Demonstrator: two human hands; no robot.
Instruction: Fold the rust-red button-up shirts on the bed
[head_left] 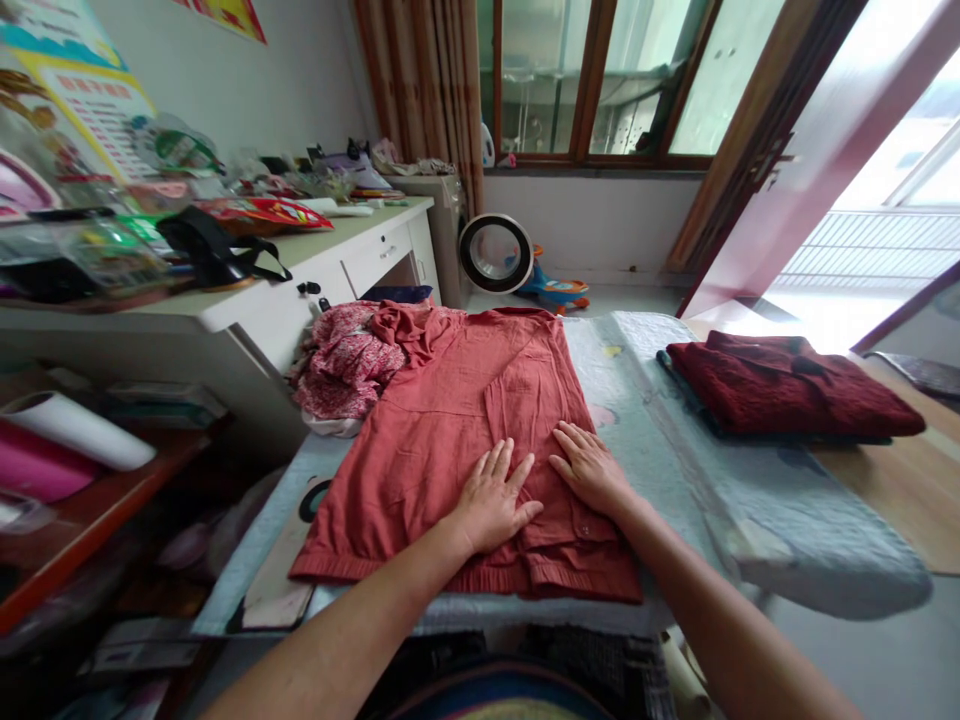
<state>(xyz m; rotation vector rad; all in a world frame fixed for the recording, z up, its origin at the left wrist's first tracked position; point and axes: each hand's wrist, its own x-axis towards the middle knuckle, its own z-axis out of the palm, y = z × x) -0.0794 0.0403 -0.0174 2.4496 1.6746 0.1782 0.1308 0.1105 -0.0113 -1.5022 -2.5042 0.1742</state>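
A rust-red jacket with a gathered elastic hem lies spread out over a pale blue cloth-covered table, its hem toward me. My left hand rests flat on the middle of it, fingers spread. Close by on the right, my right hand also lies flat on the fabric, near the garment's right edge. Neither hand grips anything. Beyond the left side of the garment sits a crumpled red-and-white patterned cloth, partly covered by a red sleeve.
Folded dark red clothing lies on the right of the blue table cover. A cluttered white desk stands at the left. Behind are a washing machine with its round door open and a blue-orange toy.
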